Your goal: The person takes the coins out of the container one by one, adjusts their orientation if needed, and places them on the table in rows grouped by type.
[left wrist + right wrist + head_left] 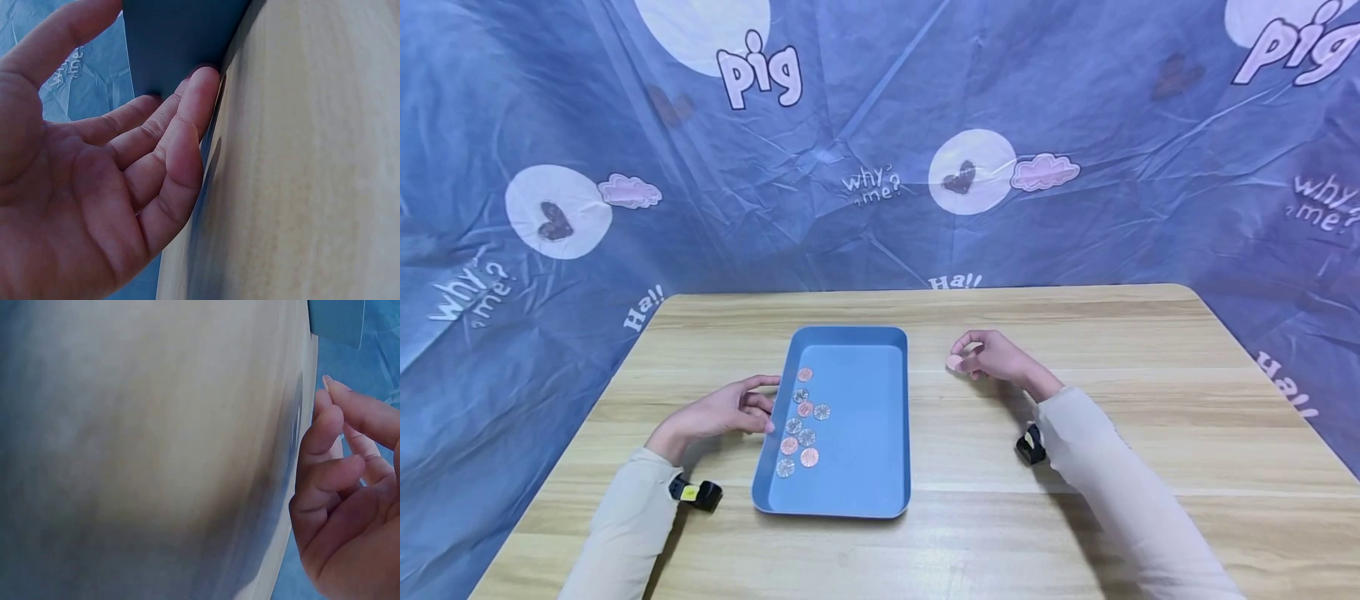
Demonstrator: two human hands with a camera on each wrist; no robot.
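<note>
A blue rectangular tray lies on the wooden table. Several coins, some copper-coloured and some silver-coloured, lie flat along its left half, among them a copper-coloured coin and a silver-coloured coin. At the tray's left side my left hand holds the wall, thumb at the rim and bent fingers against the outside, low near the tabletop in the left wrist view. To the right of the tray, my right hand pinches a pale copper-coloured coin between thumb and fingertips, above the table. That coin hardly shows in the right wrist view.
The wooden tabletop extends around the tray on all sides. Behind it hangs a blue printed cloth, which also runs along both sides. Black wrist devices are strapped at the left cuff and right cuff.
</note>
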